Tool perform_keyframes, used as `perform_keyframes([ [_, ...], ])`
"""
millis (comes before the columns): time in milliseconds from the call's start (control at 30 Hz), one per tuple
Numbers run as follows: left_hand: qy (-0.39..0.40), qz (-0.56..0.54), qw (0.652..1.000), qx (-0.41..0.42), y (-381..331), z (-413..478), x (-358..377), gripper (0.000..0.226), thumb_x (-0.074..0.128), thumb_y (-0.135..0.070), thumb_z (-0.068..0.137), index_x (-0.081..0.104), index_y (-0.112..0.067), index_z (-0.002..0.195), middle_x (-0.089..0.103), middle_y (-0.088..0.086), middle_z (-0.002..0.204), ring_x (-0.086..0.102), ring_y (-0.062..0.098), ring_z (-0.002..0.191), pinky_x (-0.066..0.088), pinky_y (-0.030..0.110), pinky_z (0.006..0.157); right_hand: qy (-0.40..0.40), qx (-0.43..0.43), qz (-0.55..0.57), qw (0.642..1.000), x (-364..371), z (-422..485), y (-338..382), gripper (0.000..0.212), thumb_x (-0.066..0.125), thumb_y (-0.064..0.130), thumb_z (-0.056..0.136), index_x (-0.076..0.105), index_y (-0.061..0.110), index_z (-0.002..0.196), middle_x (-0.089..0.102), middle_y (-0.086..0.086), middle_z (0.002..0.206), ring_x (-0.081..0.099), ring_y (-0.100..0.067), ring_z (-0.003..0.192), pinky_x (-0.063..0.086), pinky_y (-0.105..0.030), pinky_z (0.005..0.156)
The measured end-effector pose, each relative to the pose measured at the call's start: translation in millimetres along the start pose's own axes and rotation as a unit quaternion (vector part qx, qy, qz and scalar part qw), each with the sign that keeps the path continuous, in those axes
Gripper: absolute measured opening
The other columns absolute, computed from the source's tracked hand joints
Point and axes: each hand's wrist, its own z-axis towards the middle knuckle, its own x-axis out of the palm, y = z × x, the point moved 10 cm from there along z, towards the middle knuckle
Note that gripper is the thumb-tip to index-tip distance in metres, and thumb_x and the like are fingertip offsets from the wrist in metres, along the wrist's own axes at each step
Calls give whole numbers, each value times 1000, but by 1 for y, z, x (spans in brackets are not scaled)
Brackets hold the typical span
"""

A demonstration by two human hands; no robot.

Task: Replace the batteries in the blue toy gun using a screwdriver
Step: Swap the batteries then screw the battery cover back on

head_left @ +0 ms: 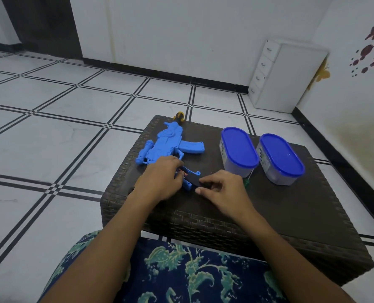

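Observation:
The blue toy gun point(166, 145) lies on its side on a dark woven stool point(269, 215), its yellow-and-black muzzle pointing away from me. My left hand point(159, 178) presses down on the gun's rear end and holds it. Beside its fingers the battery compartment point(185, 173) is open, with a red-orange strip showing inside. A loose blue cover piece point(187, 185) lies just below it. My right hand point(221, 189) is curled with thumb and fingers pinched near that end; I cannot tell what it holds. The green-handled screwdriver point(246, 182) lies behind my right hand.
Two oval tubs with blue lids point(238, 147) point(281, 156) stand on the stool's far right. A white drawer unit point(286, 77) sits in the room corner. Tiled floor surrounds the stool. My lap in patterned blue cloth point(192, 274) touches the stool's near edge.

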Motion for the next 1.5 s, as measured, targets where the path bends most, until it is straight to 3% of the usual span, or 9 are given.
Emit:
perform_keyframes([
  [200, -1, -9, 1000, -11, 1, 0, 5, 37, 50, -30, 94, 56, -17, 129, 53, -1, 136, 43, 20, 123, 39, 41, 103, 49, -6, -88, 995, 19, 5, 8, 35, 67, 28, 90, 67, 17, 123, 58, -6, 107, 58, -19, 98, 47, -32, 88],
  [400, -8, -6, 1000, 5, -3, -5, 4, 44, 63, -39, 86, 60, -17, 124, 59, 0, 127, 45, 18, 117, 40, 33, 98, 100, -7, -112, 989, 36, 10, 9, 39, 58, 25, 96, 57, 19, 134, 46, -7, 120, 45, -21, 115, 39, -27, 97],
  [567, -23, 13, 1000, 7, -8, -9, 2, 63, 65, -64, 71, 60, -17, 113, 60, -2, 115, 43, 16, 105, 40, 29, 83, 216, 20, -23, 976, 37, 12, -14, 43, 53, 18, 99, 49, 27, 141, 19, -2, 160, 15, -19, 147, 18, -39, 121],
  [700, -20, 27, 999, -18, -9, -8, 7, 86, 60, -82, 57, 55, -16, 112, 57, -3, 111, 42, 17, 103, 39, 29, 79, 204, 7, 68, 977, 32, 19, -17, 45, 51, 2, 97, 55, 22, 136, 53, 5, 142, 45, -9, 133, 37, -31, 113],
  [867, -52, 25, 998, -14, -15, -6, 3, 50, 66, -59, 69, 60, -14, 91, 59, 0, 90, 46, 20, 92, 40, 29, 72, 165, -11, 118, 979, 38, 24, -13, 43, 56, 1, 95, 57, 18, 134, 56, 6, 137, 48, -3, 126, 39, -14, 105],
  [967, -49, 24, 998, -6, -20, -7, 2, 44, 66, -49, 76, 66, -14, 102, 63, 3, 100, 45, 20, 98, 36, 25, 74, 157, -30, 96, 982, 43, 28, -9, 40, 56, 1, 94, 60, 17, 131, 58, 6, 131, 49, -4, 121, 37, -7, 97],
  [1167, -54, 15, 998, -13, -19, -11, -2, 48, 68, -48, 76, 66, -13, 109, 63, 4, 114, 44, 17, 102, 35, 24, 76, 176, 4, 101, 979, 40, 35, -17, 44, 56, 1, 94, 57, 20, 134, 58, 4, 134, 52, -5, 118, 43, -8, 87],
  [1400, -63, 18, 997, -27, -19, -9, -2, 39, 66, -47, 76, 64, -14, 97, 61, 1, 92, 40, 14, 89, 30, 24, 68, 105, 53, 159, 980, 33, 39, -28, 35, 65, -1, 88, 65, 8, 122, 69, -5, 116, 64, -12, 106, 52, -21, 92],
  [1500, -65, 14, 997, -29, -21, -8, 0, 39, 66, -43, 75, 64, -11, 97, 61, 3, 89, 36, 14, 87, 32, 26, 68, 85, 63, 162, 981, 30, 39, -30, 32, 68, -1, 86, 68, 6, 117, 71, -7, 111, 66, -12, 100, 53, -14, 83],
])
